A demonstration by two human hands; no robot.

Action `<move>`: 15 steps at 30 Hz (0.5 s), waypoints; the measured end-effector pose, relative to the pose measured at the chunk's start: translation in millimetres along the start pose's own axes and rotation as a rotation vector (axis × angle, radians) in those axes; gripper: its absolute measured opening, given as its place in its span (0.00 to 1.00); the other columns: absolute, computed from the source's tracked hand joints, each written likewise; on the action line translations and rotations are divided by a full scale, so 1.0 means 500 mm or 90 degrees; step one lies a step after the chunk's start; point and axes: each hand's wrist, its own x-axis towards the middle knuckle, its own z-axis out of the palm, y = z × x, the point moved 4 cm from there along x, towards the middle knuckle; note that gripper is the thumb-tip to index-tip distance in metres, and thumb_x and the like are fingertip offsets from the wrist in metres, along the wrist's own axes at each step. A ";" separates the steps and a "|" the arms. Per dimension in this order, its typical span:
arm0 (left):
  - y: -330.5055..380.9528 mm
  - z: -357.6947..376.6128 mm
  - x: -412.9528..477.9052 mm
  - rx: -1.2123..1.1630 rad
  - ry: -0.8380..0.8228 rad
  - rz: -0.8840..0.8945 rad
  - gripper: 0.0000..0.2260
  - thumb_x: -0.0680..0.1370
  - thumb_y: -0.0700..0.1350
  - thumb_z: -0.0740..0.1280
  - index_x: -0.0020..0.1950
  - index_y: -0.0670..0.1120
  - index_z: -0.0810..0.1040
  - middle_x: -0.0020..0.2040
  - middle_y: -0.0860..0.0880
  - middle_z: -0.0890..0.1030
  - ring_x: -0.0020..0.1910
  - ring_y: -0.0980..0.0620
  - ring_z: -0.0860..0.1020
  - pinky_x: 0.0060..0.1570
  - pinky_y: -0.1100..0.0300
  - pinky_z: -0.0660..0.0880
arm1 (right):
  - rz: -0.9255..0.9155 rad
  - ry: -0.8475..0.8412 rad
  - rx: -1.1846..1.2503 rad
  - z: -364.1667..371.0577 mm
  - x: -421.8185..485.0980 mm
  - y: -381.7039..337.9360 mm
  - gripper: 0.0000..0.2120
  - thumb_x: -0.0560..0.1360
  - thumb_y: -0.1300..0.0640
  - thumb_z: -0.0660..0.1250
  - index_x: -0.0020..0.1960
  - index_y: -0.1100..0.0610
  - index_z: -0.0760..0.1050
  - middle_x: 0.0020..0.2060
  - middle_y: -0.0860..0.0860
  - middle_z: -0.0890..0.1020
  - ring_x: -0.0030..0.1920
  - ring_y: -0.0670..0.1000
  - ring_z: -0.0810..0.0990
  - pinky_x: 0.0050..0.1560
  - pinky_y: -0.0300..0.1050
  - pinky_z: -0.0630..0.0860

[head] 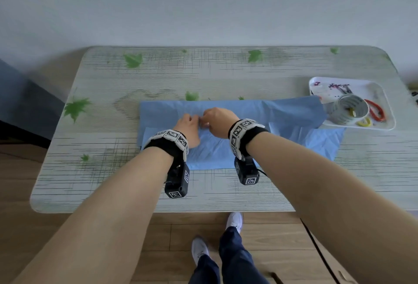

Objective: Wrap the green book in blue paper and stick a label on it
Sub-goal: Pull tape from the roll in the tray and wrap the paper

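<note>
Blue paper point(291, 114) lies spread across the middle of the table point(226, 68), creased and folded over itself. One layer is pulled up along the far side and a paler flap shows at the near edge. The green book cannot be seen; whether it sits under the folds cannot be told.

Both hands meet over the centre of the sheet. The left hand point(188, 128) rests on the paper with its fingers reaching right, towards the other hand. The right hand point(218, 123) is arched, knuckles up, with its fingers bent down to the same spot. The fingertips of both are hidden behind the backs of the hands. So I cannot tell how far either hand is closed, or whether it pinches the paper. Each wrist wears a black band with black-and-white square markers, left point(168, 140) and right point(243, 133).

At the far right stands a white tray point(371, 90), its left edge under the end of the paper. In it are a roll of clear tape point(339, 115), red-handled scissors point(376, 110) and a printed sticker sheet point(328, 89).
</note>
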 end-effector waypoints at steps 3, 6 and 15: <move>0.006 -0.004 0.016 -0.006 -0.031 0.001 0.24 0.75 0.36 0.60 0.71 0.45 0.63 0.61 0.38 0.65 0.59 0.37 0.71 0.56 0.52 0.71 | 0.012 -0.011 -0.052 -0.004 -0.004 0.008 0.13 0.76 0.64 0.58 0.58 0.57 0.75 0.55 0.52 0.79 0.55 0.56 0.78 0.53 0.48 0.76; 0.020 -0.002 0.026 -0.004 -0.068 -0.008 0.23 0.76 0.38 0.60 0.71 0.46 0.64 0.63 0.38 0.65 0.62 0.37 0.70 0.60 0.52 0.70 | 0.005 0.001 -0.065 -0.003 -0.010 0.021 0.14 0.76 0.64 0.58 0.58 0.55 0.76 0.55 0.52 0.79 0.55 0.55 0.78 0.54 0.47 0.76; 0.117 -0.021 0.030 0.002 0.007 -0.103 0.18 0.76 0.41 0.59 0.66 0.39 0.64 0.62 0.37 0.71 0.62 0.39 0.70 0.58 0.48 0.72 | -0.032 0.007 -0.023 -0.032 -0.054 0.105 0.21 0.75 0.66 0.57 0.61 0.48 0.75 0.61 0.46 0.76 0.63 0.51 0.73 0.62 0.46 0.68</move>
